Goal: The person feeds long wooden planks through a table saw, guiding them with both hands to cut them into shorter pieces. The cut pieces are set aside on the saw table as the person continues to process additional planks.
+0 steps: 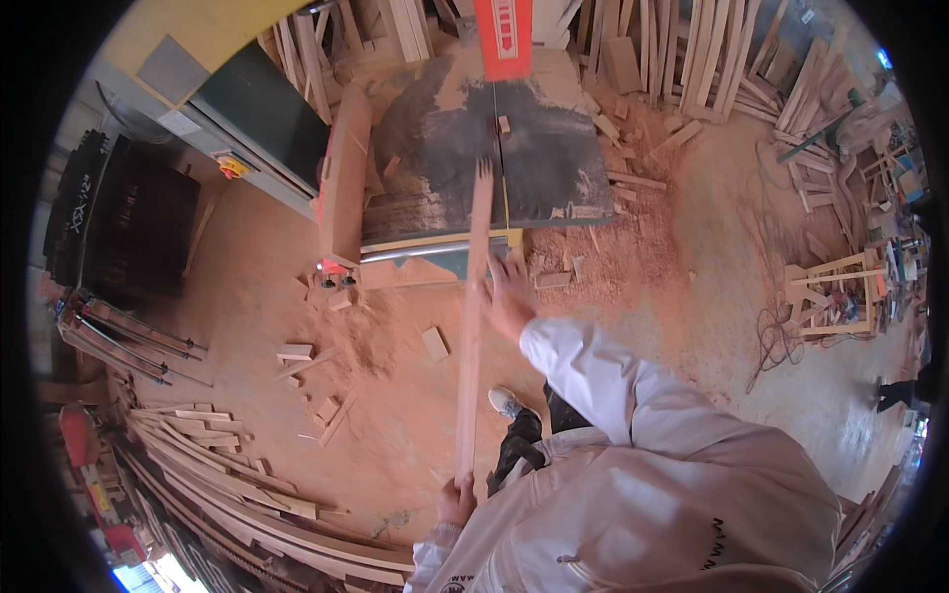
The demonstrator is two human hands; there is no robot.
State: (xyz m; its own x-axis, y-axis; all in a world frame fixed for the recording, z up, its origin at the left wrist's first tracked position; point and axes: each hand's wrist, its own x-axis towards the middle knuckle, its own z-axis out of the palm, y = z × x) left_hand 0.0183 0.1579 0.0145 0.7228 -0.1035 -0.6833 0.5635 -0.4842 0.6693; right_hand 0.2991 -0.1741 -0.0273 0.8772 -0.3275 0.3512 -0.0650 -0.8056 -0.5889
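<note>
A long, narrow wooden strip (473, 366) runs away from me, its far end over the dusty dark table (554, 163) of a bandsaw. That far end is cut into several short prongs, just left of the slot in the table. My left hand (457, 501) is closed around the near end of the strip, low in the view. Farther up, my right hand (509, 299) lies against the strip's right side near the table's front edge, fingers stretched and apart. A small wood offcut (504, 125) sits on the table near the red blade guard (506, 40).
A wooden fence (344, 183) lines the table's left side, beside the machine body (262, 109). Offcuts (435, 344) and sawdust litter the floor. Boards (237, 465) are stacked at lower left; more lean at the back. A wooden frame (838, 292) stands right, near a cable (776, 336).
</note>
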